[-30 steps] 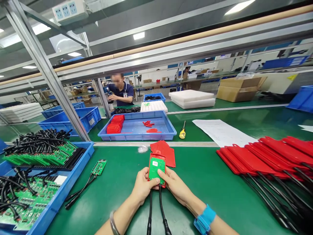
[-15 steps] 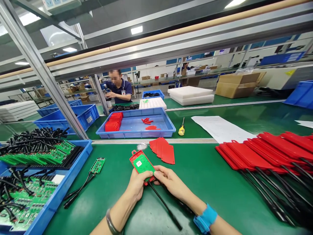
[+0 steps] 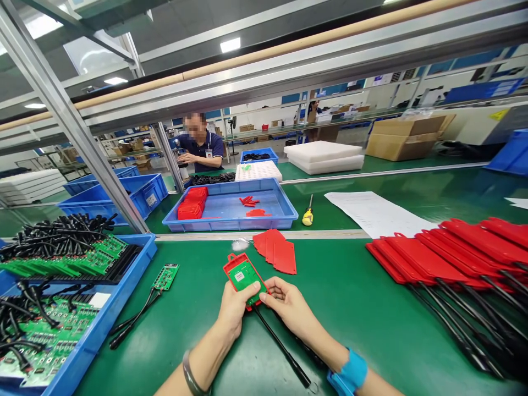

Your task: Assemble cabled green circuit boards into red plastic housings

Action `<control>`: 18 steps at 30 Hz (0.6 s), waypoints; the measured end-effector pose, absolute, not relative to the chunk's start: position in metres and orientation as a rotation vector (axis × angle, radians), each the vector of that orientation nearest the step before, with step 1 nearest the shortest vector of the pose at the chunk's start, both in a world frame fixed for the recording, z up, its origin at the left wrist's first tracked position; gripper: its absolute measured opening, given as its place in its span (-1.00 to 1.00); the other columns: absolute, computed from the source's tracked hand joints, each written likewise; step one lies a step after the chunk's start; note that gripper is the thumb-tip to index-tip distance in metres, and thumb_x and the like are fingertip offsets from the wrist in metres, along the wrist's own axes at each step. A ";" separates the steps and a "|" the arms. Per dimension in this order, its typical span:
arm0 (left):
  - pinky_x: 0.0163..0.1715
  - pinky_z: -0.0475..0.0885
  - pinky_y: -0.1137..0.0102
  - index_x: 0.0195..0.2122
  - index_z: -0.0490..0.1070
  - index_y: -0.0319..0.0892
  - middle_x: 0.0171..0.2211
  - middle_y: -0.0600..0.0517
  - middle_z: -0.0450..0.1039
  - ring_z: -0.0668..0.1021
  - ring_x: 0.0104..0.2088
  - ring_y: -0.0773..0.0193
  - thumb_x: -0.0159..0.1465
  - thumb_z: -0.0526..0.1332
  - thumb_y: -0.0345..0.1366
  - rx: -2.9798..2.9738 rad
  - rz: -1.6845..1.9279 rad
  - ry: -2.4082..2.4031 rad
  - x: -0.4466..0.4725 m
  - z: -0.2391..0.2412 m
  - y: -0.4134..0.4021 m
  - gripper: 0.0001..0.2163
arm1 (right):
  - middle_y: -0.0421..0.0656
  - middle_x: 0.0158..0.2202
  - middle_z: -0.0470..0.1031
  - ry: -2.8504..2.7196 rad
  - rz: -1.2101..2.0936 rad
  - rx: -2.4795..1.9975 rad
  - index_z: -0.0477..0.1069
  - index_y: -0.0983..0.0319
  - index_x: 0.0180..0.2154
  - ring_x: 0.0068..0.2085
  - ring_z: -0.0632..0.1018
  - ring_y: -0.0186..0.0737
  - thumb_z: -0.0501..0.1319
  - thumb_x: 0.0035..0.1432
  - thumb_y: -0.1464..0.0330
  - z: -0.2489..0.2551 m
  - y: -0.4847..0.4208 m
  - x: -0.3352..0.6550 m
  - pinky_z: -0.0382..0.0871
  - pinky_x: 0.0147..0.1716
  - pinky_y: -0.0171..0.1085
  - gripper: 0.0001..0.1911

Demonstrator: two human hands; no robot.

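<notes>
A green circuit board (image 3: 243, 278) lies inside a red plastic case (image 3: 231, 260) that has a loop at its far end. Black cables (image 3: 284, 352) run from the near end of the case toward me. My left hand (image 3: 236, 308) grips the case by its left side, thumb lying on the board. With thumb and fingers, my right hand (image 3: 286, 302) pinches the near right edge of the case. Just beyond, several flat red covers (image 3: 275, 251) lie fanned out on the green bench, beside a small clear plastic bag (image 3: 240, 244).
At left, a blue bin (image 3: 136, 275) holds many boards with cables; one loose board (image 3: 166, 276) lies beside it. Ahead are a blue tray (image 3: 231, 224) of red parts, a yellow screwdriver (image 3: 307, 216) and paper (image 3: 371, 212). Red cased units (image 3: 449, 253) are stacked right. A co-worker (image 3: 202, 146) sits opposite.
The board's near end now sits lower in the red case, and the case has turned slightly. My left thumb has shifted over the board. The view has moved slightly.
</notes>
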State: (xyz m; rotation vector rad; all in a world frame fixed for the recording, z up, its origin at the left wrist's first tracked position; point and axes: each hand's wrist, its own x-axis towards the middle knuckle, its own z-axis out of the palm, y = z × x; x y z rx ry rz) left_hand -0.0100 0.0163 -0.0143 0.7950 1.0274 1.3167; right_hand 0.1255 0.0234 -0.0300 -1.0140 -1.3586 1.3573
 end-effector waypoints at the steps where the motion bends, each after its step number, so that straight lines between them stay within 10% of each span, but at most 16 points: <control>1: -0.39 0.36 0.44 -0.40 0.49 -0.28 -0.46 0.01 0.53 0.49 -0.46 0.32 -0.07 0.41 -0.26 0.817 1.320 1.027 -0.010 -0.014 0.016 -0.75 | -0.24 -0.49 0.41 -1.347 1.366 -1.015 0.35 0.22 -0.43 -0.44 0.43 -0.28 0.34 -0.08 0.21 -0.031 0.023 0.125 0.34 -0.39 -0.28 -0.74; 18: -0.45 0.35 0.48 -0.47 0.45 -0.26 -0.52 0.08 0.48 0.46 -0.51 0.38 -0.06 0.40 -0.28 0.838 1.382 1.021 -0.007 -0.016 0.017 -0.80 | -0.26 -0.58 0.39 -1.358 1.313 -1.046 0.27 0.19 -0.50 -0.51 0.44 -0.26 0.31 -0.07 0.23 -0.032 0.024 0.119 0.34 -0.47 -0.27 -0.75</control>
